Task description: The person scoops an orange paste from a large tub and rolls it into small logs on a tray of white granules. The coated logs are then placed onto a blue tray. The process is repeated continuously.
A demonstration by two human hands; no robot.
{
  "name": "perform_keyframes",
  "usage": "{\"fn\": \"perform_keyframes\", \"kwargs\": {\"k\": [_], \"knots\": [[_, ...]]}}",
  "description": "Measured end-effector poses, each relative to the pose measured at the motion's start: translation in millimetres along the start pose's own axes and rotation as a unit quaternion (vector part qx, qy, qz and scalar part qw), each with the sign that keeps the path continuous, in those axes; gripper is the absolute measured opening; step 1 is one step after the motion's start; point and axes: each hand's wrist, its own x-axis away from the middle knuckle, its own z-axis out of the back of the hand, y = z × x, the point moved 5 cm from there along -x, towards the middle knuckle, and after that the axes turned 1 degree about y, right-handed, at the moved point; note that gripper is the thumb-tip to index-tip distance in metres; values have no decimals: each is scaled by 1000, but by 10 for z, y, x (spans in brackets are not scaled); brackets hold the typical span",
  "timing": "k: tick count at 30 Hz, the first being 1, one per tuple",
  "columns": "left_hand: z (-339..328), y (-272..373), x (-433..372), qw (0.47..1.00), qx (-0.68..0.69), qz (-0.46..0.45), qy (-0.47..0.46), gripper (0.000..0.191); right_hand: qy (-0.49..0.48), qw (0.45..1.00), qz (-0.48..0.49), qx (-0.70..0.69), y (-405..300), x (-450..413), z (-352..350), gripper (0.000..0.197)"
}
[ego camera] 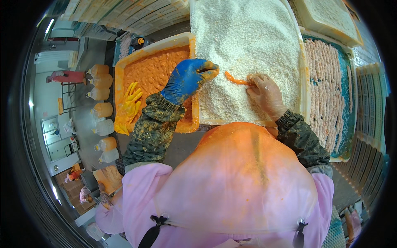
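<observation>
My left hand (pixel 190 79), in a blue glove smeared with orange batter, hovers over the border between the tray of orange batter (pixel 155 63) and the tray of white crumbs (pixel 245 37). Its fingertips are pinched together, and nothing clearly shows between them. My right hand (pixel 265 93), in a thin clear glove, holds one end of a batter-coated strip (pixel 237 81) between thumb and fingers, just over the crumbs. The strip's other end points toward my left hand. A yellow rubber glove (pixel 129 107) lies over the batter tray's left edge.
Right of the crumbs, a teal-lined tray (pixel 344 77) bears rows of crumb-coated strips (pixel 324 93). Another crumb bin (pixel 332 18) stands beyond it. Stacked trays (pixel 372 102) rise at far right. Plastic jugs (pixel 104 110) line the floor at left; a co-worker (pixel 66 77) stands farther off.
</observation>
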Motion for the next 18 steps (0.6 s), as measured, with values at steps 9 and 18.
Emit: {"fn": "perform_keyframes", "kwargs": {"k": [9,18], "knots": [[-901,-102,-299,893,-376,-243,-42,16,6,999,-31,-42,183,174,180,23],[-747,-29,-31,911,-326,-248,44,28,86,990,-9,115,315,247,652,42]]}}
